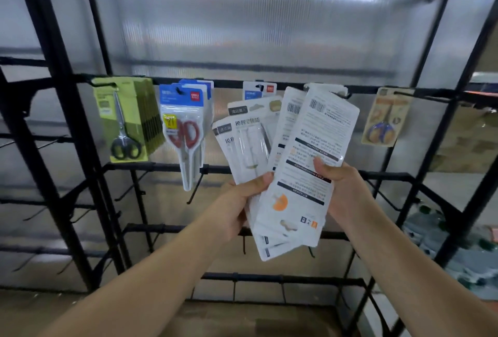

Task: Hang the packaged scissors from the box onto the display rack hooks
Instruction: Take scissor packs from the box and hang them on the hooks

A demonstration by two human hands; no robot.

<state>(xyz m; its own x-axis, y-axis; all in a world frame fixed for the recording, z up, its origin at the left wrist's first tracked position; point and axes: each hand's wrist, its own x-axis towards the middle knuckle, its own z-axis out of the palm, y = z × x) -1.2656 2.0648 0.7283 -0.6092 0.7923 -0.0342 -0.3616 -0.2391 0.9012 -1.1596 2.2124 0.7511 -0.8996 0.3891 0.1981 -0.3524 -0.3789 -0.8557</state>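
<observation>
Fanning out mid-frame, the white scissor packs [285, 164] sit in both hands: left hand [237, 202] has its grip curled round the lower stack, right hand [342, 188] pinches the front pack below the display rack [67, 121] hooks.

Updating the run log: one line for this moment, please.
left hand: grips white packs | right hand: pinches back-facing pack | top at hook

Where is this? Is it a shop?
Probably a shop or its stockroom. A black display rack has hooks holding packaged scissors: green packs, red-handled ones. Both hands hold white packs ready to hang.
</observation>
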